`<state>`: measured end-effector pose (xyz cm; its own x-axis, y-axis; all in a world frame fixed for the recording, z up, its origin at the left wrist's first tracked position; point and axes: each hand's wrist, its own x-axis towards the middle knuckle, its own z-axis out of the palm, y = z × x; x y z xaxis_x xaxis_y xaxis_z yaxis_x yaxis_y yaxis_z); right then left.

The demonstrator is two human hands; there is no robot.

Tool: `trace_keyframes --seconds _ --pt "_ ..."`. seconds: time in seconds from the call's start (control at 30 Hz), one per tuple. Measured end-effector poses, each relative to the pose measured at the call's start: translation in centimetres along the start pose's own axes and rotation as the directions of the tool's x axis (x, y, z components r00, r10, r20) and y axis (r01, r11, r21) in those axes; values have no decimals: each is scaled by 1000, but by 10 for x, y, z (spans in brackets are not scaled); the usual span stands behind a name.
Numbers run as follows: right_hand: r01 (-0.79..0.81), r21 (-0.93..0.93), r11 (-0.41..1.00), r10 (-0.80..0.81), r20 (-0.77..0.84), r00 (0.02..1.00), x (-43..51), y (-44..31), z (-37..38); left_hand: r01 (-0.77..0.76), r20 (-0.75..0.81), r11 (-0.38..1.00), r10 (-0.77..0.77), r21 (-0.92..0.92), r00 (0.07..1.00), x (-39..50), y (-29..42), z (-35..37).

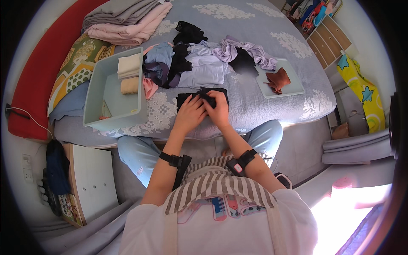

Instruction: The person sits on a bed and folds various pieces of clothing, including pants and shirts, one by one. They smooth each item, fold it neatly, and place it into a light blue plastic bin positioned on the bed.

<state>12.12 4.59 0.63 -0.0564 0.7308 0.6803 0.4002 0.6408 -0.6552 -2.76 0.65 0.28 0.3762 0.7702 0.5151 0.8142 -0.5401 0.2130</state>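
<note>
Both my hands are on a folded black garment (223,95) lying near the bed's front edge. My left hand (192,112) rests on its left part with the fingers spread a little. My right hand (217,106) has its fingers curled on a bunched bit of the black cloth. Beyond them lies a heap of clothes with a white garment (204,68), a lilac garment (255,52) and black lace-edged pieces (188,33). Folded cream cloths (128,65) and a folded beige cloth (129,85) sit in the pale green bin (91,98) on the left.
On the right, a pale green lid or tray (295,91) bears a rust-brown cloth (280,79). Folded quilts (127,28) and a patterned pillow (76,63) lie at the back left. A white cabinet (94,178) stands low on the left.
</note>
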Motion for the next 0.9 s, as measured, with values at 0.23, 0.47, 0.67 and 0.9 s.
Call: trace_keyframes --seconds 0.23,0.47,0.67,0.9 --pt "-356 -99 929 295 -382 876 30 35 -85 55 19 998 -55 8 998 4 9 -6" --pt "-514 -186 837 446 -311 839 10 61 -113 -94 -79 995 90 -40 993 60 76 43" --pt "-230 -176 957 196 -188 962 0 60 -97 -92 -46 995 90 -39 995 74 87 70" --pt "-29 -381 924 -19 -122 992 -13 58 -86 -181 -107 983 177 -28 978 64 66 52"
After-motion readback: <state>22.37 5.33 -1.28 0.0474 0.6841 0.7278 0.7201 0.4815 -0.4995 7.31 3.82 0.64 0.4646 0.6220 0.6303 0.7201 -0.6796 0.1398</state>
